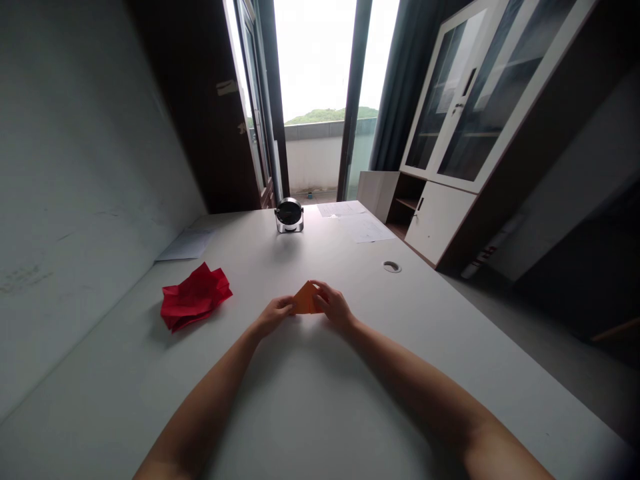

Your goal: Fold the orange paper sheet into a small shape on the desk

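A small folded piece of orange paper [305,299] rests on the white table [320,400], a little past its middle. My left hand [274,314] pinches the paper's left edge. My right hand [334,306] grips its right side, fingers curled over the top corner. Both forearms reach forward across the tabletop. The paper's underside and most of my fingertips are hidden.
A crumpled red sheet [194,297] lies to the left. A small black desk fan [289,215] stands at the far edge, with white papers [356,223] beside it and another sheet [186,245] by the left wall. A cable hole [392,267] sits right; a cabinet [450,167] stands beyond.
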Tool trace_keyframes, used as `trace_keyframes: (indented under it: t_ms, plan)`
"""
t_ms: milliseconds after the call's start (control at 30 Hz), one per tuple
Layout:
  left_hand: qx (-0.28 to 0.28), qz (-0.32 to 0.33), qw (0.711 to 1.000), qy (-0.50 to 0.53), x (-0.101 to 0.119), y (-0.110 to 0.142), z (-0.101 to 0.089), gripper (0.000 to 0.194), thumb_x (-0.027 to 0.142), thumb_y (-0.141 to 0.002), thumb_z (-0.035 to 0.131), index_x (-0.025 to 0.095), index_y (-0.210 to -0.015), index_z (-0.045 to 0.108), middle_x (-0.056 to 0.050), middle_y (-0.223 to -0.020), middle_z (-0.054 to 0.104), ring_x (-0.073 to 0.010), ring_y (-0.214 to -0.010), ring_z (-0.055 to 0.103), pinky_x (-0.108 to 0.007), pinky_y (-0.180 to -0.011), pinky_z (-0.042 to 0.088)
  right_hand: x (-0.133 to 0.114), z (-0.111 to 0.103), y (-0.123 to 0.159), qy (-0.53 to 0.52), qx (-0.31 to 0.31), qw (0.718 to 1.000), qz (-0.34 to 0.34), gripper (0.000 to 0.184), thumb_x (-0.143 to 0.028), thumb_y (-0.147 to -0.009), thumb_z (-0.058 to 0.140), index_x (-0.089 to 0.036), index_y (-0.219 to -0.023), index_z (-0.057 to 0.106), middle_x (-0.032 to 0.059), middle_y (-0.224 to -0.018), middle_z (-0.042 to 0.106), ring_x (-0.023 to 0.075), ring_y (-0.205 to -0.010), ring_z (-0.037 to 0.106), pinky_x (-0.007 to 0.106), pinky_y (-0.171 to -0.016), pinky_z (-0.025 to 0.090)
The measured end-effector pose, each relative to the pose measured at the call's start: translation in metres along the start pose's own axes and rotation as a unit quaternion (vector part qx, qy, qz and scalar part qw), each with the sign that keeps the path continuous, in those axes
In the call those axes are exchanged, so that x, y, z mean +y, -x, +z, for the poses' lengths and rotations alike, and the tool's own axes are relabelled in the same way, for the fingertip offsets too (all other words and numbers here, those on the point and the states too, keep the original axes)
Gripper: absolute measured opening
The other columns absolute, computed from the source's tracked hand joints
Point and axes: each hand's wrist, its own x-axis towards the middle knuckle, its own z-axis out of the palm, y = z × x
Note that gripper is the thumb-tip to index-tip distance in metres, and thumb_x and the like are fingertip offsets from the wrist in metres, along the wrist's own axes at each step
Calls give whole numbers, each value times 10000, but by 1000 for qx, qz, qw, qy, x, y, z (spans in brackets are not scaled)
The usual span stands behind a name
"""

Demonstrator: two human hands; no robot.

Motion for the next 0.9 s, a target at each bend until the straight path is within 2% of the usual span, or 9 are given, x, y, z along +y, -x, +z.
trace_keyframes:
  t_ms: [267,400,500,633,900]
  plan:
    - [9,0,998,-57,-1,2,5,496,549,-814,643,102,-1011,730,-76,-874,690,-179,-766,609,-256,-695,453,-2,4,0,-25,-17,999,40,328,-389,-851,577,-200,-1112,638,-28,-667,567,124,-594,477,233,-572,391]
    - [-5,8,997,-71,2,4,6,518,567,-829,614,103,-1034,723,-70,-853,680,-170,-745,593,-241,-661,431,-11,2,1,-31,-30,999,24,256,-393,-857,549,-162,-914,642,13,-722,616,145,-641,511,251,-597,406]
    - [-15,17,996,-89,8,6,7,531,589,-837,587,104,-1007,722,-45,-778,651,-138,-670,551,-219,-599,384,-15,0,1,-15,-30,999,12,250,-387,-853,542,-155,-817,628,8,-676,595,138,-611,491,252,-585,386]
    - [3,26,991,-132,13,9,11,519,597,-812,606,104,-927,717,-12,-688,589,-110,-599,483,-203,-543,322,-18,-1,1,10,-30,1000,3,239,-382,-847,546,-161,-789,618,-8,-637,563,127,-584,459,248,-575,363]
    - [42,23,981,-189,16,11,15,409,515,-784,629,120,-841,716,5,-637,573,-128,-630,496,-208,-558,348,-19,4,4,37,-51,998,-13,266,-400,-855,524,-167,-771,620,-20,-625,552,110,-569,435,235,-564,342]
